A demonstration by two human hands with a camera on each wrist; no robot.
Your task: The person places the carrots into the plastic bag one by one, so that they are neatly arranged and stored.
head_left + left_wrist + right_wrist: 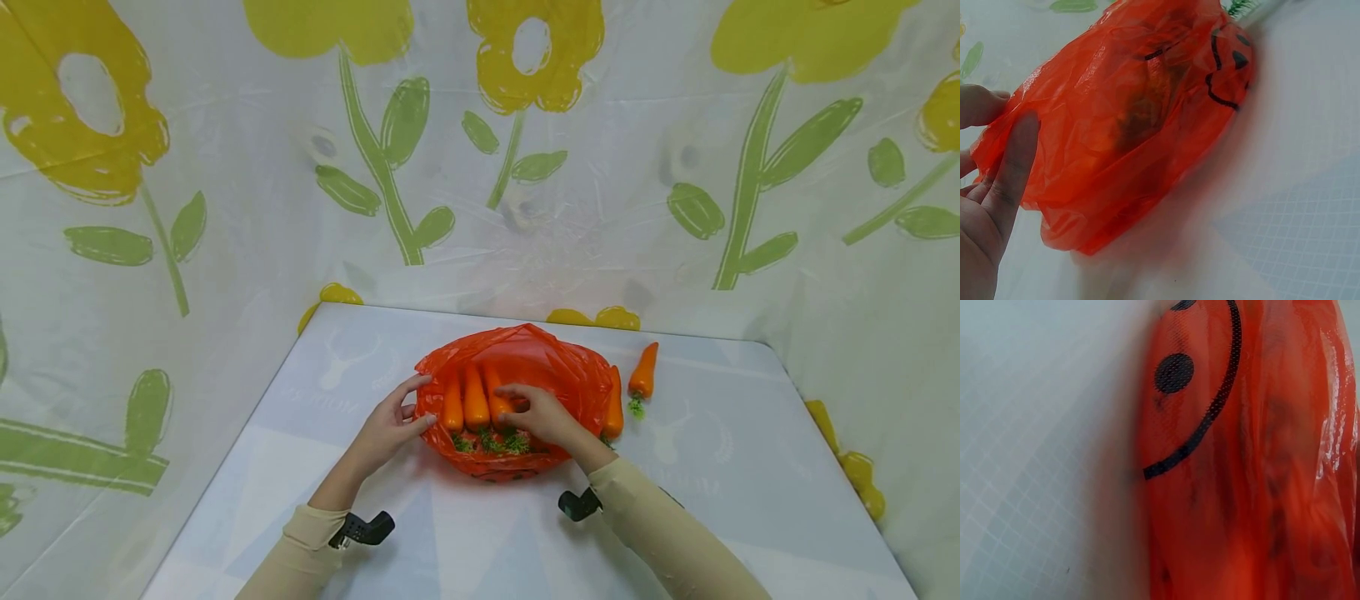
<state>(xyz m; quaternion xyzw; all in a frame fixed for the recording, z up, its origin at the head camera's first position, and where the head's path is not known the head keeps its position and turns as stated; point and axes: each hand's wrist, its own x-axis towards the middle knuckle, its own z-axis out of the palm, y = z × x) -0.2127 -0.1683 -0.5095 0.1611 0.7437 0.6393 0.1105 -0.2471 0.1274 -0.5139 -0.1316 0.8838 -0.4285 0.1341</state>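
Observation:
A red plastic bag (pixel 555 358) lies open on the table, with black printed marks on its side in both wrist views. Inside it, several orange carrots (pixel 475 400) with green leafy tops lie side by side, tops towards me. My left hand (pixel 385 429) pinches the bag's left rim between thumb and fingers, also seen closely in the left wrist view. My right hand (pixel 546 417) reaches into the bag and grips the rightmost carrot (pixel 492 387) of that row near its leafy end. The right wrist view shows only the bag's side and the tabletop; the hand is hidden there.
One carrot (pixel 613 407) lies against the bag's right side, partly behind it. Another carrot (pixel 643 373) lies farther right on the pale table (pixel 735 417). A flower-printed curtain (pixel 600 225) hangs behind and on both sides.

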